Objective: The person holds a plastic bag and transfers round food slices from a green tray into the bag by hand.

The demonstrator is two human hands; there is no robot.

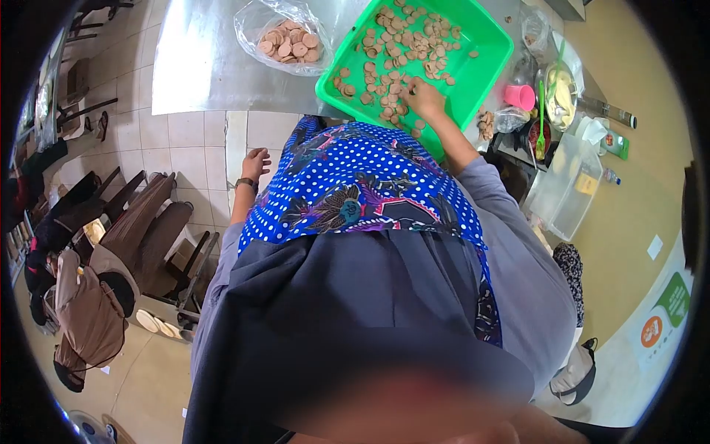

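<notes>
A bright green plastic tray stands on the metal table, with many small round brown chips scattered over its bottom. My right hand reaches into the tray's near side, fingers bent down and drawn together at the chips. What lies between those fingertips is too small to make out. Beside the tray, to the left, a clear plastic bag sits open with larger round brown discs inside. My left hand hangs at my side below the table edge, its fingers loosely curled and slightly apart, holding nothing.
The metal table runs along the front. At right are a pink cup, a green fork-like utensil, a bowl of yellow food and a clear plastic box. A person in brown is at left, near wooden chairs.
</notes>
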